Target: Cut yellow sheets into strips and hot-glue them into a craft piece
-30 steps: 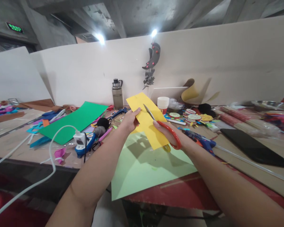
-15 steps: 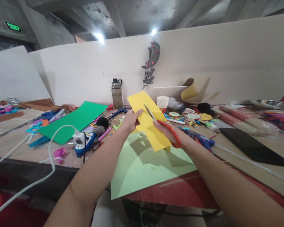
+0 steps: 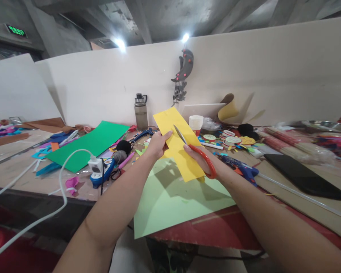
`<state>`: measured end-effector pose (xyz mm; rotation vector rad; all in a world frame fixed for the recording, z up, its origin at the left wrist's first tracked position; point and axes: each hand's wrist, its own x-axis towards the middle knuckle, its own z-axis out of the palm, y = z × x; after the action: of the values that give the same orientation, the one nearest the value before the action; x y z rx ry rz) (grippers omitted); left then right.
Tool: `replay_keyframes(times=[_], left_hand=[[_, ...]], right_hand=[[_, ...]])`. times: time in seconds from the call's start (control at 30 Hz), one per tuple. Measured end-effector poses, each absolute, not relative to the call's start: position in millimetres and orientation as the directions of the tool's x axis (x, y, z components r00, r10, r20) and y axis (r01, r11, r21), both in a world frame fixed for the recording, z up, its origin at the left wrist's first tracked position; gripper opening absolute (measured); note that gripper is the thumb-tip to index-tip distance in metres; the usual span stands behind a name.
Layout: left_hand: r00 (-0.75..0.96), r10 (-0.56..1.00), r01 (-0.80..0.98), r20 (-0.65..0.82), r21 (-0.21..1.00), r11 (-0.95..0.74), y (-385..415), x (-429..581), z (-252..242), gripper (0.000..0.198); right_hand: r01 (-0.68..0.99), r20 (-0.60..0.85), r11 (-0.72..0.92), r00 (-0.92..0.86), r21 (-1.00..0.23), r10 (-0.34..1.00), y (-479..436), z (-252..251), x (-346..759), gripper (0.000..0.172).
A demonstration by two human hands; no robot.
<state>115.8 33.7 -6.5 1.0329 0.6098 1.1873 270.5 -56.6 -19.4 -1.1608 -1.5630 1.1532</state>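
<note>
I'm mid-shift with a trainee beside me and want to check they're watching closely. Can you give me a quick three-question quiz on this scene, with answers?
1. Which hand holds the scissors?
2. True or false: the bottle stands upright in front of the white panel.
3. What does the left hand grip?
a) the bright green sheet
b) the yellow paper
c) the white cable

Key:
1. The right hand.
2. True.
3. b
</note>
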Motion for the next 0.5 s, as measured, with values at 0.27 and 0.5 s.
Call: replay_keyframes(times=[0.27,0.5], left_hand=[[0.303,0.946,-0.474,0.118,0.880,0.042,33.3,115.8,-5.6,0.015],[0.307,0.946,-0.464,0.103,0.884,0.055,32.0,116.4,-3.5,0.015]], right_hand=[[0.247,0.138,0.179,-0.173,-0.952,0.975,-57.0,-20.0,268.2,0.043],[0.308,0.157,0.194,-0.143,-0.931,0.977,-56.1,-23.1,271.0,0.044]])
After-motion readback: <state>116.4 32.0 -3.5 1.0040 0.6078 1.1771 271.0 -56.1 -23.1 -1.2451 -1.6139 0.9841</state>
